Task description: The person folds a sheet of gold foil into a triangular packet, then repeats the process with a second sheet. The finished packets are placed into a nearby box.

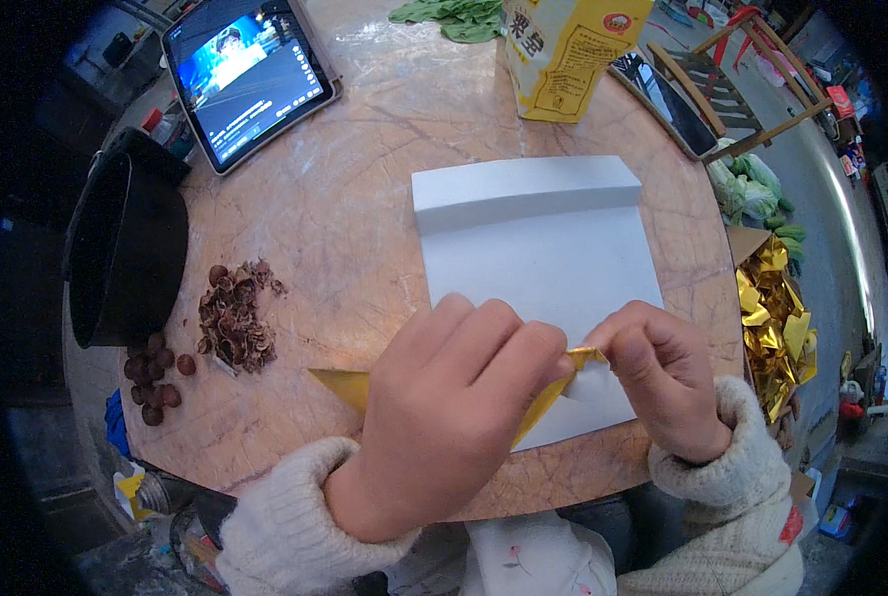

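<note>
A piece of folded yellow-gold foil paper (343,385) is held between my two hands, over the near part of a white board with a raised far edge (533,253). My left hand (459,402) wraps over the middle of the paper and hides much of it. One pointed end sticks out to its left, and a strip shows below its fingers. My right hand (660,372) pinches the narrow right end between thumb and forefinger.
Left on the table (339,223) are a black pot (131,246), round brown nuts (153,376) and a shell heap (239,316). A tablet (246,82), leafy greens (451,16), a yellow packet (570,59) and a phone (667,104) lie farther back. Gold foil pieces (775,328) fill a box at right.
</note>
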The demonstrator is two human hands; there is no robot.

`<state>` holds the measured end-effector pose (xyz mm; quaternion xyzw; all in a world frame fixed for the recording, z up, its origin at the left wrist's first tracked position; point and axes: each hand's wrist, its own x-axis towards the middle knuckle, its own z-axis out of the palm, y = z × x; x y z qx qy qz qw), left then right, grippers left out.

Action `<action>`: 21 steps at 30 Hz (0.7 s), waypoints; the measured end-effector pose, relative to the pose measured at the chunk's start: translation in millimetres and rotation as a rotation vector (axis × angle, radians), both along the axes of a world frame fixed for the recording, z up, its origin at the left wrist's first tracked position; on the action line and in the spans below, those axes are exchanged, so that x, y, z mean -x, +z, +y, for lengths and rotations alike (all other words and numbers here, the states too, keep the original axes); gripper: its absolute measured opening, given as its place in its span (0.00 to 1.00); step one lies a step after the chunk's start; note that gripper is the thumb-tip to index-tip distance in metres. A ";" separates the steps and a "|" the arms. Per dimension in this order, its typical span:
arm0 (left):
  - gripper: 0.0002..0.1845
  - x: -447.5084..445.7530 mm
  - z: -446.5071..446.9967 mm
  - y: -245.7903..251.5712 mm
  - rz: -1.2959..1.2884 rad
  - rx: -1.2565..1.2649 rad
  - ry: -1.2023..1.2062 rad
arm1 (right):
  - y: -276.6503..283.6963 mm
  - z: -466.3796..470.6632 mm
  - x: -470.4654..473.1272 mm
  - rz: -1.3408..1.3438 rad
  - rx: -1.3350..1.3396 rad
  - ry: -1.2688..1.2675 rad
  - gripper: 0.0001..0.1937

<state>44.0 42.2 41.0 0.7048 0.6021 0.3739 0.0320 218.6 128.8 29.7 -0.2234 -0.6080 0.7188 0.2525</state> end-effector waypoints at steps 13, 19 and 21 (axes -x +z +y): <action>0.09 -3.3 -1.5 -5.4 -0.169 -0.068 -0.116 | -3.6 -2.1 -0.1 0.055 -0.036 0.050 0.08; 0.38 -18.5 -15.9 0.7 0.199 0.101 0.059 | -4.7 -6.7 3.7 0.144 -0.045 -0.229 0.07; 0.46 -21.7 -19.7 -0.3 0.326 0.139 0.072 | -4.4 -6.3 3.5 0.159 0.003 -0.265 0.07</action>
